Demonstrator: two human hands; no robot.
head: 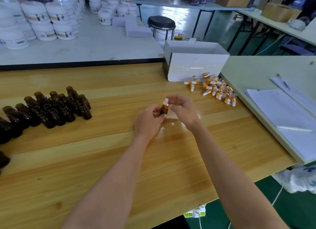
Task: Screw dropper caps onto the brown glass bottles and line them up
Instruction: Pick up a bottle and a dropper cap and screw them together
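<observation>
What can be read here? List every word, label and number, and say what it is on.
No text can be read.
White jars: label lettering too blurred.
White box: faint handwritten mark, illegible.
Papers: print too small.
White bag: blue characters, cut off, illegible.
Brown bottles, dropper caps: no text visible.

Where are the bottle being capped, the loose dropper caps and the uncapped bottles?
bottle being capped (164,110), head view, brown glass body under its collar.
loose dropper caps (215,88), head view, a white bulb mid-pile.
uncapped bottles (54,110), head view, a bottle mid-cluster.
</observation>
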